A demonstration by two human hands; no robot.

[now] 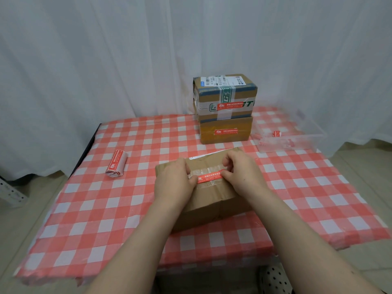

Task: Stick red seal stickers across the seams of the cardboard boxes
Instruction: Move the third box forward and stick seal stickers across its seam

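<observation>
A table (84, 209) under a red-and-white checked cloth fills the view, backed by a white curtain (106, 60). At its far edge two boxes stand stacked, the top box (226, 95) on the lower box (224, 130), each already carrying a red sticker on its front; they look set aside as done. To their right lies a clear tray (290, 134) with a few red scraps in it, likely for peeled backings. On the left of the cloth rests a sticker roll (115, 164), within reach for the next piece.

The near box (212, 200) sits in the middle, in front of the person, turned so its taped seam faces up. A red sticker (210, 177) lies on the tape over that seam, set a little askew. The left hand (174, 183) presses its left end, fingers together and flat against the box, thumb on the sticker's end. The right hand (244, 175) pinches or presses the right end with its fingertips bunched; whether that end is down yet cannot be told. Holding both ends keeps the sticker taut, so it should go on flat.
</observation>
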